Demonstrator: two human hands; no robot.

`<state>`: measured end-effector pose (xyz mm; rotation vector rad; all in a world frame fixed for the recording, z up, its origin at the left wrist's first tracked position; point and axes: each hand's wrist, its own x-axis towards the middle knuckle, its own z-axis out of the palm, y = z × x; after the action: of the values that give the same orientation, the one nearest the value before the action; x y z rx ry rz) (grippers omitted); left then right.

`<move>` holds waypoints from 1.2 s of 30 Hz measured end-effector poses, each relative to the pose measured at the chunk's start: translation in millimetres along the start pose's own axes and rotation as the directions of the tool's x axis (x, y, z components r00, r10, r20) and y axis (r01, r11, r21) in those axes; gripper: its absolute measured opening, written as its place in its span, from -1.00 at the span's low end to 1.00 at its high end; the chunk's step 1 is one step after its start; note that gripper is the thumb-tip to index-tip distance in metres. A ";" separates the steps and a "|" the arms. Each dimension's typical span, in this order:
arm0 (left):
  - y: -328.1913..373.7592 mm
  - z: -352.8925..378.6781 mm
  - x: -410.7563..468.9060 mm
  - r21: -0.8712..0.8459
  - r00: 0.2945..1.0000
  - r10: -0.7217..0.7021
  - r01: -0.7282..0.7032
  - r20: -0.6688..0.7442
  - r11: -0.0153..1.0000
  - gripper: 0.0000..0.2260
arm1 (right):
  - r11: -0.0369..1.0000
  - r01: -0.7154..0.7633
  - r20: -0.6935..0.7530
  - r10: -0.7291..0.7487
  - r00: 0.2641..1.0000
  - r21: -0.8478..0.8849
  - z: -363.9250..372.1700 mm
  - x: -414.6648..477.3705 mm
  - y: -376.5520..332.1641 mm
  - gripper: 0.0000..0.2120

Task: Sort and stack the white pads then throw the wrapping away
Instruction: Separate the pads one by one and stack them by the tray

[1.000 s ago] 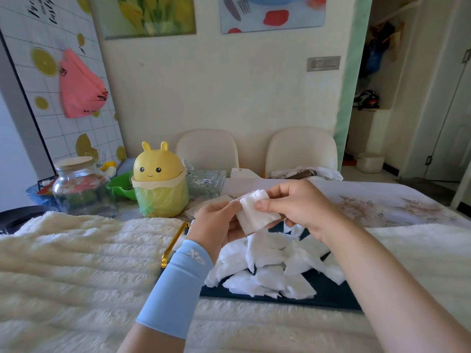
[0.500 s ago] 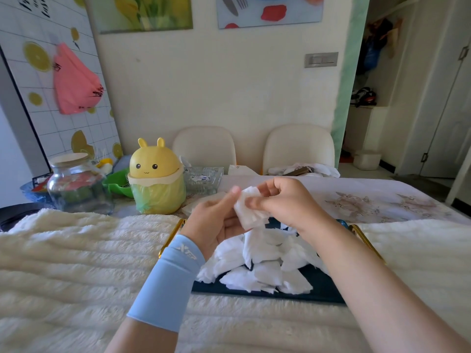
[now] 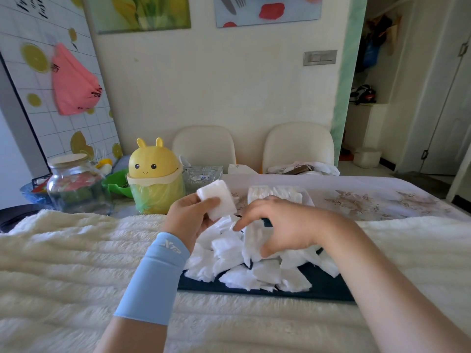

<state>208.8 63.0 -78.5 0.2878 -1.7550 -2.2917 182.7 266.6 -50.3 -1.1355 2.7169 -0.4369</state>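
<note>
At centre frame, the left hand [image 3: 188,217], wearing a light blue sleeve [image 3: 155,276], grips a small stack of white pads [image 3: 216,200] between thumb and fingers, raised above the table. Right hand [image 3: 285,225] arches over the loose pile of pads [image 3: 229,250], thumb and forefinger spread apart, fingertips touching the pile. Pile lies on a dark tray [image 3: 326,286] set on a cream fleece cover [image 3: 63,250]. Just behind the right hand lies a clear wrapper [image 3: 275,193]. Left of centre stands a yellow rabbit-eared bin [image 3: 153,164].
</note>
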 end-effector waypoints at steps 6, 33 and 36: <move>-3.6 -1.4 3.5 0.161 0.996 0.058 -0.046 -0.069 0.986 -0.93 | 0.924 0.022 -0.242 0.076 0.967 0.381 3.7 8.1 1.9 -0.94; -5.5 26.7 -18.5 0.108 0.977 -0.094 0.074 0.194 0.991 -0.84 | 0.747 0.039 -0.406 0.316 0.858 0.664 -2.8 8.3 2.4 -0.90; -4.0 29.1 -19.3 0.073 0.975 -0.110 0.097 0.195 0.993 -0.82 | 0.760 0.016 -0.421 0.343 0.840 0.649 -1.5 10.3 2.0 -0.86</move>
<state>218.2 96.7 -74.6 0.1694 -1.9548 -2.4142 173.8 260.9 -49.9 -0.6158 2.6434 -1.6964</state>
